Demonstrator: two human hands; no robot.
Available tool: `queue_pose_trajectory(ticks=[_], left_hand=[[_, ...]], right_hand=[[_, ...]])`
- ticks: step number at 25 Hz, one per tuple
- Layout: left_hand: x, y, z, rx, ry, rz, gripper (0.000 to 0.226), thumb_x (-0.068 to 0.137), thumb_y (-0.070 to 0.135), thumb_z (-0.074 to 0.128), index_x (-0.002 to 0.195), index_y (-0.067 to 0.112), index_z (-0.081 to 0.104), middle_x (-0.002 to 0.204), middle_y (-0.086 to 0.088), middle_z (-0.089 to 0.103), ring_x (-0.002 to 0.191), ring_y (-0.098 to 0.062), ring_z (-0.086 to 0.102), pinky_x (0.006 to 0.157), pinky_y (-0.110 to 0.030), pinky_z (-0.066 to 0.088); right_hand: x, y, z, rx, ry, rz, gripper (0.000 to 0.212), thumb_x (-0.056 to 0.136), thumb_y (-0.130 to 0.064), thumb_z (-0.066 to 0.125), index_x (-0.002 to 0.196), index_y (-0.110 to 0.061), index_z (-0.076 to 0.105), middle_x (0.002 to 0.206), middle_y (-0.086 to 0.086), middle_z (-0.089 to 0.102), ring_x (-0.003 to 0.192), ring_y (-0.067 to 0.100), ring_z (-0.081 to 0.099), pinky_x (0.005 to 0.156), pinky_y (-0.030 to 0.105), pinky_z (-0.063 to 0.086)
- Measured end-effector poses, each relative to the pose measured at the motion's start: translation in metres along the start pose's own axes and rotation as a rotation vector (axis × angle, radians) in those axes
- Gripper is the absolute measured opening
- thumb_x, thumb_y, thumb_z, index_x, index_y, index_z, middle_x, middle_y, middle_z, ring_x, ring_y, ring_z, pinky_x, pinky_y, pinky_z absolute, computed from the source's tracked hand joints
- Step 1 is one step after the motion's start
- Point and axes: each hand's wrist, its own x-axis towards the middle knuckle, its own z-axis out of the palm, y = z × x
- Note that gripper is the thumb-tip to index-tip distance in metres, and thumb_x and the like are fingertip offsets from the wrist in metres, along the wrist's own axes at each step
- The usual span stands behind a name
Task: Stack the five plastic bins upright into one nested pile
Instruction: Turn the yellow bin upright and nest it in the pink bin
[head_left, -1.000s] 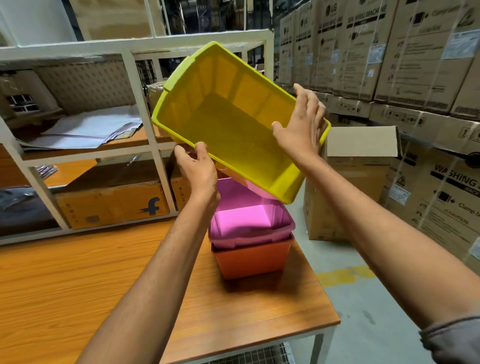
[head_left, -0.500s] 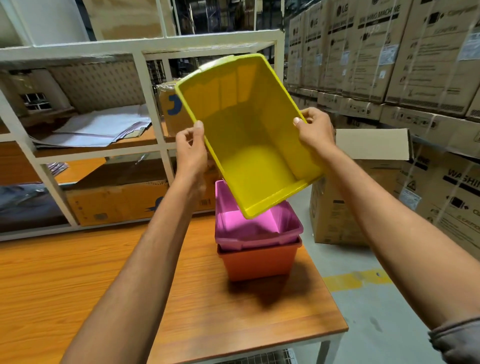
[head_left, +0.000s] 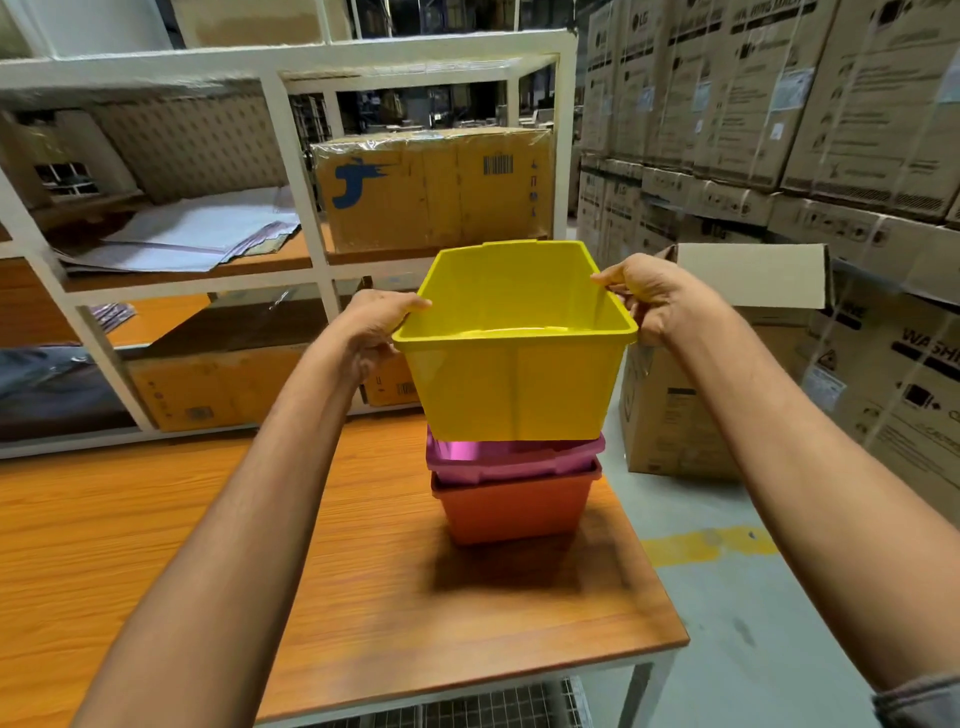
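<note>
The yellow bin (head_left: 514, 384) is held upright directly over the pink bin (head_left: 514, 460), which sits nested in the orange bin (head_left: 514, 506) near the desk's (head_left: 363, 597) right edge. Its base meets the pink rim, but I cannot tell whether it is inside yet. The left hand (head_left: 376, 325) and right hand (head_left: 649, 296) each grip a side rim with curled fingers; to seat it well, keep it level, square its corners to the pink mouth and lower both sides evenly, so nothing jams or pushes the pile toward the edge.
</note>
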Motion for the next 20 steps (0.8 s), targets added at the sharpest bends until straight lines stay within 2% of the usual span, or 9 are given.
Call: queue_pose_trajectory(ticks=[2, 4, 6, 8, 10, 13, 16, 18, 20], left_hand=[[0.003, -0.014, -0.001, -0.014, -0.014, -0.031, 0.012, 0.092, 0.017, 0.075, 0.103, 0.012, 0.073, 0.119, -0.014, 0.073, 0.106, -0.025, 0.072, 0.092, -0.044, 0.057], [0.004, -0.026, -0.001, -0.057, -0.039, -0.05, 0.024, 0.095, 0.017, 0.072, 0.117, 0.009, 0.071, 0.124, -0.014, 0.072, 0.11, -0.023, 0.071, 0.083, -0.041, 0.06], [0.005, -0.035, 0.001, -0.097, -0.067, -0.052, 0.031, 0.098, 0.016, 0.068, 0.128, 0.008, 0.067, 0.119, -0.011, 0.073, 0.093, -0.014, 0.071, 0.067, -0.032, 0.057], [0.004, -0.041, 0.004, -0.128, -0.06, -0.059, 0.03, 0.101, 0.016, 0.063, 0.131, 0.009, 0.065, 0.101, -0.006, 0.074, 0.073, -0.006, 0.068, 0.056, -0.026, 0.054], [0.005, -0.045, 0.005, -0.149, -0.034, -0.061, 0.028, 0.104, 0.014, 0.059, 0.131, 0.008, 0.064, 0.083, 0.0, 0.067, 0.055, 0.0, 0.063, 0.046, -0.019, 0.05], [0.005, -0.049, 0.008, -0.159, -0.027, -0.062, 0.024, 0.105, 0.012, 0.057, 0.128, 0.011, 0.064, 0.074, 0.003, 0.06, 0.048, 0.002, 0.058, 0.046, -0.018, 0.048], [0.011, -0.056, 0.008, -0.161, -0.035, -0.105, 0.028, 0.103, 0.014, 0.061, 0.129, 0.007, 0.067, 0.086, 0.0, 0.071, 0.069, -0.007, 0.065, 0.063, -0.029, 0.053], [0.013, -0.064, 0.009, -0.151, -0.016, -0.136, 0.028, 0.102, 0.014, 0.062, 0.127, 0.003, 0.067, 0.085, -0.002, 0.074, 0.064, -0.006, 0.068, 0.059, -0.027, 0.053], [0.012, -0.075, 0.013, -0.136, 0.009, -0.162, 0.024, 0.103, 0.013, 0.06, 0.123, 0.003, 0.067, 0.073, 0.001, 0.072, 0.048, -0.002, 0.064, 0.053, -0.023, 0.049]], right_hand=[[0.012, 0.008, -0.005, 0.038, -0.027, 0.048, 0.02, 0.102, -0.005, 0.054, 0.083, -0.011, 0.054, 0.051, -0.003, 0.048, 0.03, 0.005, 0.044, 0.035, 0.016, 0.043], [0.02, 0.015, -0.004, 0.037, -0.027, 0.056, 0.019, 0.101, -0.002, 0.053, 0.085, -0.011, 0.056, 0.062, -0.002, 0.045, 0.03, 0.004, 0.041, 0.033, 0.016, 0.04], [0.023, 0.019, 0.0, 0.04, -0.045, 0.037, 0.015, 0.103, -0.001, 0.05, 0.098, -0.008, 0.063, 0.07, 0.002, 0.055, 0.034, 0.004, 0.049, 0.037, 0.019, 0.048], [0.028, 0.025, 0.002, 0.04, -0.048, 0.023, 0.017, 0.103, -0.002, 0.05, 0.112, -0.008, 0.064, 0.08, 0.005, 0.065, 0.049, 0.008, 0.06, 0.048, 0.022, 0.055], [0.031, 0.028, 0.005, 0.044, -0.046, 0.022, 0.017, 0.104, -0.002, 0.05, 0.111, -0.007, 0.065, 0.086, 0.007, 0.069, 0.052, 0.01, 0.066, 0.047, 0.024, 0.056], [0.042, 0.036, 0.007, -0.022, -0.021, 0.042, 0.026, 0.103, -0.003, 0.05, 0.124, -0.008, 0.065, 0.103, 0.008, 0.073, 0.066, 0.012, 0.07, 0.06, 0.03, 0.062], [0.046, 0.045, 0.007, -0.049, -0.019, 0.096, 0.015, 0.103, -0.001, 0.05, 0.103, -0.008, 0.063, 0.074, 0.006, 0.066, 0.049, 0.011, 0.061, 0.041, 0.025, 0.055], [0.056, 0.052, 0.007, -0.047, 0.003, 0.148, 0.015, 0.1, 0.0, 0.054, 0.091, -0.009, 0.06, 0.072, 0.005, 0.057, 0.061, 0.014, 0.055, 0.055, 0.027, 0.059], [0.066, 0.061, 0.005, -0.049, -0.004, 0.182, 0.017, 0.096, 0.001, 0.057, 0.085, -0.012, 0.056, 0.075, 0.003, 0.05, 0.064, 0.013, 0.049, 0.067, 0.027, 0.052]])
